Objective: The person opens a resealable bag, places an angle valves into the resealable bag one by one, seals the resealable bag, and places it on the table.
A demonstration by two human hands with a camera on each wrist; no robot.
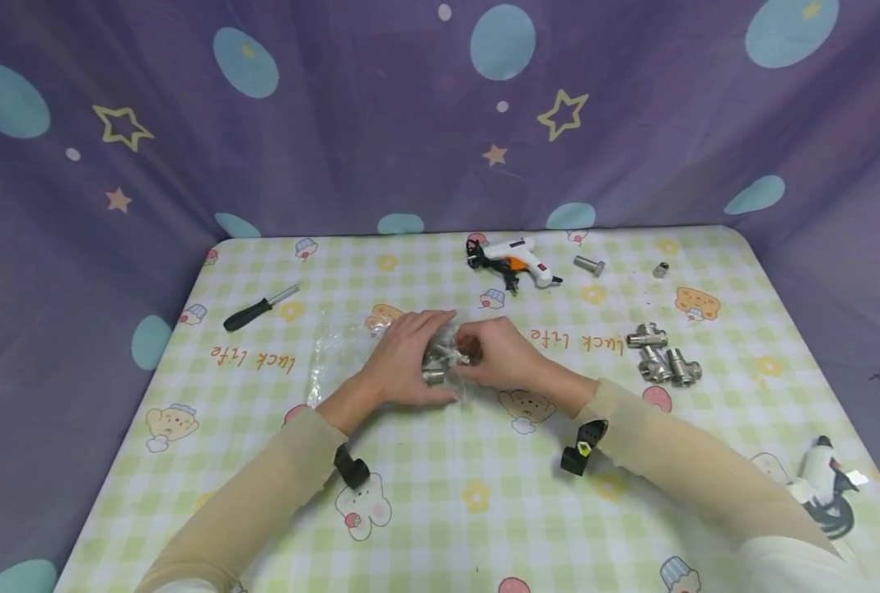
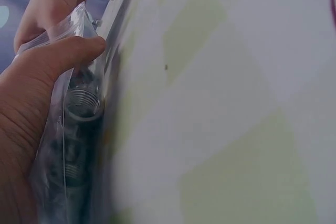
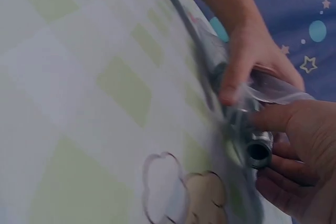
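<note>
A clear plastic bag (image 1: pixel 351 346) with metal pipe fittings (image 1: pixel 436 362) inside is held at the middle of the worktop (image 1: pixel 484 511) by the left hand (image 1: pixel 406 358) and the right hand (image 1: pixel 499 352), fingers curled round it. Only the left wrist view shows the threaded mouth of a fitting (image 2: pixel 81 103) through the plastic, the thumb (image 2: pixel 63 56) pressed above it. Loose fittings (image 1: pixel 658 354), a glue gun (image 1: pixel 517 257) and a screwdriver (image 1: pixel 258 309) are seen from the head view alone.
</note>
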